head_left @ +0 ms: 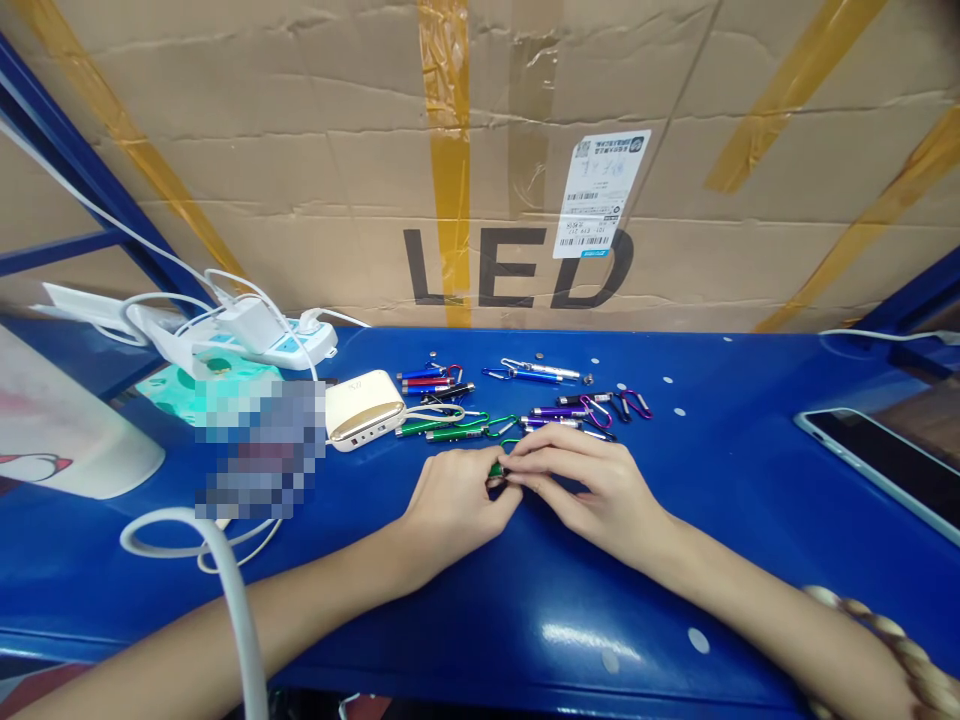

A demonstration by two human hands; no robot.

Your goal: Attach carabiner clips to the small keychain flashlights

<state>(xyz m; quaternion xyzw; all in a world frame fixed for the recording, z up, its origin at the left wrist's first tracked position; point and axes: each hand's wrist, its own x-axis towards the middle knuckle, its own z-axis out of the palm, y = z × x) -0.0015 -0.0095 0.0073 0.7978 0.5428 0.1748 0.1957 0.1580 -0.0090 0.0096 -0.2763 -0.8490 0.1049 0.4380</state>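
Observation:
My left hand [454, 500] is closed around a small green keychain flashlight [496, 470]; only its end shows past the fingers. My right hand [600, 490] pinches at that same end with thumb and fingertips, and what exactly lies between them is hidden. Just beyond my hands, green keychain flashlights [457, 434] with green carabiner clips lie on the blue tabletop [570, 570]. Purple ones [559, 412] rest to their right. Farther back are a blue one [536, 375], a silver one [551, 368] and a red one [427, 382].
A white power bank [365, 408] with a cable sits left of the flashlights. Behind it are a power strip [300, 345] and a green packet [217, 385]. A white cup [82, 430] leans in at left, a phone [885, 465] lies at right. A large carton [337, 180] closes off the back.

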